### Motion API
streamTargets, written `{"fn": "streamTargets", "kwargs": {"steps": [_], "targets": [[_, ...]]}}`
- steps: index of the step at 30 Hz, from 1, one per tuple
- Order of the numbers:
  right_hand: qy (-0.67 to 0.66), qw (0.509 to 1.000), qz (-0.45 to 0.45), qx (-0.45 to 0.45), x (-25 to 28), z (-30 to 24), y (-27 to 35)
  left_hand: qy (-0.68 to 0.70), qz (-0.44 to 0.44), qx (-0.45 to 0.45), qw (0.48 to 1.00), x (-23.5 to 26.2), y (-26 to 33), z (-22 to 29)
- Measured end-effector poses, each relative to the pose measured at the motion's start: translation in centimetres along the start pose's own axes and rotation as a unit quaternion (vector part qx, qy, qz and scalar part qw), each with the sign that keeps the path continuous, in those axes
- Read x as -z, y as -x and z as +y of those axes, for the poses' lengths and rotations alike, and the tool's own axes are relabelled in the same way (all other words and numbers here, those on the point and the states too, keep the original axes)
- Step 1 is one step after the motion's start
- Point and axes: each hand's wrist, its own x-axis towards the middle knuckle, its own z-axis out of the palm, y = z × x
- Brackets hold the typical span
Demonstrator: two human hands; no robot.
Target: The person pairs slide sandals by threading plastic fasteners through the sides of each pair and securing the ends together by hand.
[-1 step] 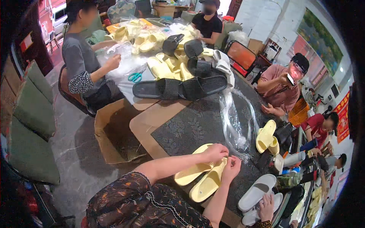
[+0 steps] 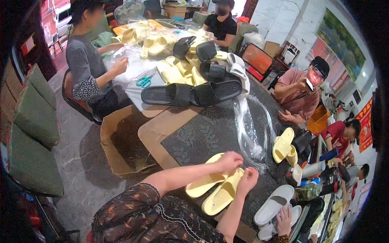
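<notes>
A pair of pale yellow slide sandals (image 2: 219, 199) lies side by side on the table in front of me. My left hand (image 2: 230, 161) is over the far end of the left slide, its fingers pinched together and slightly blurred. Beside it, my right hand (image 2: 248, 179) is at the far end of the right slide, thumb and fingers also pinched. A short gap separates the hands. Something thin may run between the fingertips, too fine to name. Just beyond lies a bundle of clear plastic strands (image 2: 248, 135).
Large black slides (image 2: 176, 95) and a yellow slide pile (image 2: 168, 71) lie farther off, with teal scissors (image 2: 144, 82). A cardboard box (image 2: 117, 133) stands left of the table (image 2: 194, 133). At right, another person's hand (image 2: 284, 220) touches white slides (image 2: 273, 206). Several people sit around.
My hands have drawn slightly apart at the far ends of the yellow slides, the right one shifting a little to the right. The slides stay in place.
</notes>
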Motion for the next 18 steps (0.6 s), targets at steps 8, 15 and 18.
{"fn": "streamTargets", "kwargs": {"steps": [8,15,18], "targets": [[-0.112,0.988,-0.017,-0.109,0.0,-1.9,-1.0,0.048,0.024,0.029,0.998,1.6,-1.9,-0.8],[-0.118,0.988,-0.035,-0.092,0.3,-0.8,-0.5,0.013,-0.031,-0.065,0.997,0.1,-0.9,-0.3],[-0.103,0.990,-0.037,-0.088,0.4,-0.7,-0.4,-0.026,-0.019,-0.066,0.997,0.2,-0.8,-0.4]]}}
